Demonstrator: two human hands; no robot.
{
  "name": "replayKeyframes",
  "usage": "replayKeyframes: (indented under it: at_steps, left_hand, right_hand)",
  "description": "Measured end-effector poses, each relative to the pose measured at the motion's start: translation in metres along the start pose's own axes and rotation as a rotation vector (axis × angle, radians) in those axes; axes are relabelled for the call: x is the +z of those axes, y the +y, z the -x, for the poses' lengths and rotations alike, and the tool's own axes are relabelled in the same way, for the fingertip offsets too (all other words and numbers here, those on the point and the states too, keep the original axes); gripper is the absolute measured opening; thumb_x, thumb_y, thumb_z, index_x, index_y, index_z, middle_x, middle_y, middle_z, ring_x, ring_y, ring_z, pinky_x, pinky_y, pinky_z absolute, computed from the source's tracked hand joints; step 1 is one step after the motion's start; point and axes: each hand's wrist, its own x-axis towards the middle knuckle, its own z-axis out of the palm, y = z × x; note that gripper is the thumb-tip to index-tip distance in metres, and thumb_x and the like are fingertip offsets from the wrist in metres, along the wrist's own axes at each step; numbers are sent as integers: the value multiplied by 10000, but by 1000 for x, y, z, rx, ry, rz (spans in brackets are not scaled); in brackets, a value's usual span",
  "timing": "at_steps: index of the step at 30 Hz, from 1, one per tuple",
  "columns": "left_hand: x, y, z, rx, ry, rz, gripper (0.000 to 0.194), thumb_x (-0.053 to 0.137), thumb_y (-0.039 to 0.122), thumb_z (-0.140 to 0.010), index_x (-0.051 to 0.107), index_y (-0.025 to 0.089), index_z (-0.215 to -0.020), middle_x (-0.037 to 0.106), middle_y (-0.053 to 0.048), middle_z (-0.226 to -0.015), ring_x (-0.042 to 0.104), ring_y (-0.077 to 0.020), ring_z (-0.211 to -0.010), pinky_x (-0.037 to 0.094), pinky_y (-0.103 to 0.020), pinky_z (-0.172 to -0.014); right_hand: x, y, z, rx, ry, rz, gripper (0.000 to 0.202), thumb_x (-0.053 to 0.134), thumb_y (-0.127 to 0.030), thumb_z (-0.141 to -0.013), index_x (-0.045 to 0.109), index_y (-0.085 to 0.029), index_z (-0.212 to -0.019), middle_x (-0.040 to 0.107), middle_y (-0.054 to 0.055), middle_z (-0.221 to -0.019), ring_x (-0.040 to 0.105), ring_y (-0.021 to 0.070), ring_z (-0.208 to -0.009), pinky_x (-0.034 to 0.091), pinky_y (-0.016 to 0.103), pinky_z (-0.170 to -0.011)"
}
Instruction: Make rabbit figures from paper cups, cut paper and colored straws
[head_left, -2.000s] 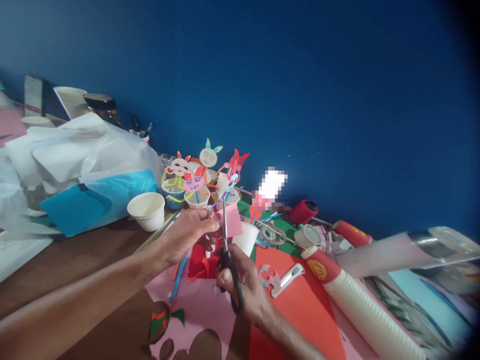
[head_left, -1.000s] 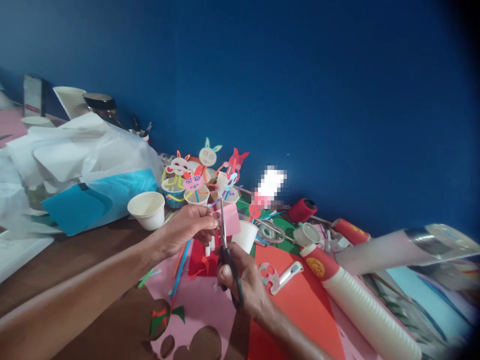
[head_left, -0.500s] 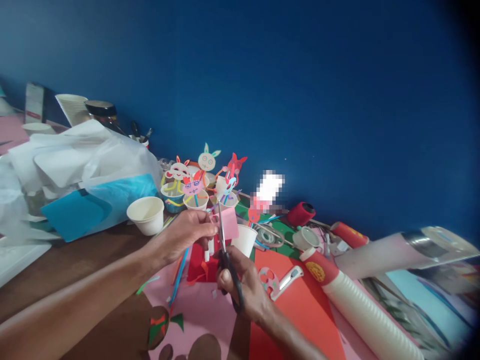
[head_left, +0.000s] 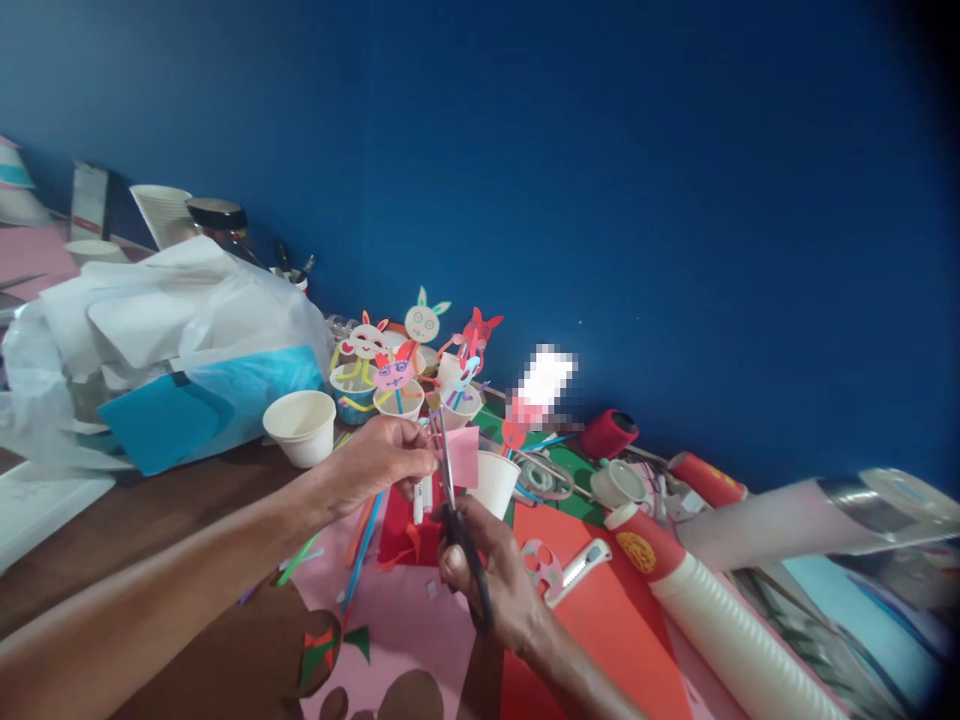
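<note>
My right hand [head_left: 491,565] is wrapped round the black handles of a pair of scissors [head_left: 465,545], whose blades point up and away from me. The blades look nearly closed and lie against a small pink paper piece [head_left: 463,455]. My left hand [head_left: 386,460] pinches the pink paper just left of the blades; its fingers hide part of the edge. Below the fingertips a white marker [head_left: 418,503] rests over red paper [head_left: 394,530]. A white paper cup [head_left: 495,483] stands just beyond my right hand.
Cups with paper animal faces [head_left: 394,372] stand behind my hands. A white cup [head_left: 300,428] and plastic bag [head_left: 187,310] are left. Right lie a box cutter [head_left: 581,568], orange paper [head_left: 592,630] and a long cup stack [head_left: 735,620].
The view has shifted slightly, so the scene sits a little further right. Both hands keep nearly the same pose, holding paper and scissors.
</note>
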Motion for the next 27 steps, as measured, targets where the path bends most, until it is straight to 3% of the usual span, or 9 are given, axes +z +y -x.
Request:
replayKeyframes:
  at_steps: [13, 27]
  left_hand:
    - [4, 0, 2, 24, -51, 88, 117, 582, 205, -666, 530, 141, -582, 511, 47, -530, 477, -78, -459, 422, -219, -477]
    - [-4, 4, 0, 7, -39, -30, 98, 587, 199, -642, 561, 141, -568, 521, 34, -512, 500, -95, -470, 427, -232, -484]
  right_hand:
    - [3, 4, 0, -13, 40, -89, 393, 538, -525, -752, 519, -170, -919, 434, -27, -618, 381, 84, -514, 358, 182, -441]
    - [1, 1, 1, 72, 51, -63, 329, 585, -443, -725, 544, -173, -908, 481, -32, -595, 435, 82, -476, 386, 193, -430]
